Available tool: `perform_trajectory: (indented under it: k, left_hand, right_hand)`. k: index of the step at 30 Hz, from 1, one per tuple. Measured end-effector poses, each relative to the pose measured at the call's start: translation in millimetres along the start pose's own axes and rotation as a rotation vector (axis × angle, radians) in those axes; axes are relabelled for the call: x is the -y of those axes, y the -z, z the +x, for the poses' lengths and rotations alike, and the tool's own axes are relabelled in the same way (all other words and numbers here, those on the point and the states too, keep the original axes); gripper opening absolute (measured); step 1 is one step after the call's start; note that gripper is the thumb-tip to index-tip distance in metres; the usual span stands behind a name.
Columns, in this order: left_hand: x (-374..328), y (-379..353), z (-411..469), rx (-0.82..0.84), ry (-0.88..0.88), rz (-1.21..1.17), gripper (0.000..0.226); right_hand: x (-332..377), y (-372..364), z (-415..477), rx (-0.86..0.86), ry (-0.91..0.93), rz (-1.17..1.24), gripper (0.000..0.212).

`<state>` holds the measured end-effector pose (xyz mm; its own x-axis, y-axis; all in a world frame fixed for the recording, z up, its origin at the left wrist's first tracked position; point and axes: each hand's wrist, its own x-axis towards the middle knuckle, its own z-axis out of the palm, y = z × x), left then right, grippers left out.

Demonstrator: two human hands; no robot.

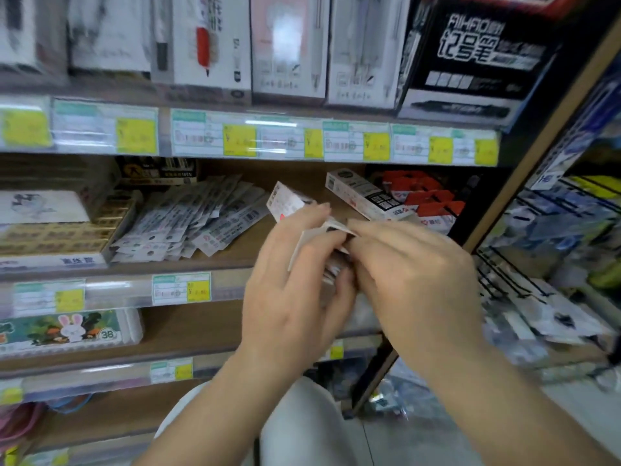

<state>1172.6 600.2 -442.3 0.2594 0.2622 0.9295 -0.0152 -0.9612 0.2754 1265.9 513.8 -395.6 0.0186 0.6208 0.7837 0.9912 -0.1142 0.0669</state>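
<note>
So we're mid-tidy at the stationery shelf (252, 242) here, and honestly it looks like the middle of the job rather than the end. Our left hand (292, 290) is curled round a little bundle of packets (319, 245), held up in front of the middle shelf. Our right hand (413, 274) is pinching the bundle's top edge with thumb and fingertips, like we're squaring it up or peeling one off. It's blurry, so we can't tell which. A small white box (285, 203) pokes up just behind the left fingertips, and we can't say whether it's in our grip or sitting on the shelf. What seems done: the bundle is gathered and in hand. What's left, as far as we can judge: nothing from it is placed yet. The loose pile of flat packets (188, 223) to the left on the shelf is fanned out and messy, so that probably wants sorting too. The long white box (366, 196) and the red-topped packs (426, 203) lie off to the right.
</note>
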Motion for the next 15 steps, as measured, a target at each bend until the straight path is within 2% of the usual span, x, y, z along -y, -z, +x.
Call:
perform_trajectory:
  k: [2, 3, 7, 11, 13, 15]
  left_hand:
    - [28.7, -19.6, -14.5, 0.064, 0.06, 0.087, 0.024]
    - [40.2, -25.5, -19.9, 0.134, 0.142, 0.094, 0.025]
    - [68.1, -40.0, -43.5, 0.28, 0.323, 0.128, 0.037]
    - [74.4, -35.0, -49.9, 0.433, 0.405, 0.119, 0.047]
    - [77.9, -26.8, -49.8, 0.464, 0.437, 0.149, 0.044]
    - [87.1, -15.9, -42.1, 0.419, 0.463, 0.253, 0.034]
  right_hand:
    - [-8.3, -28.8, -1.9, 0.011, 0.01, -0.09, 0.018]
    - [-13.3, -47.2, -3.7, 0.032, 0.019, -0.111, 0.017]
    - [-25.7, -94.4, -9.5, 0.1, -0.006, -0.085, 0.018]
    - [-34.0, -115.0, -10.4, 0.197, -0.08, -0.064, 0.024]
    - [-38.0, -121.8, -12.4, 0.247, -0.151, -0.031, 0.027]
    - [-40.6, -125.8, -17.2, 0.256, -0.191, -0.02, 0.012]
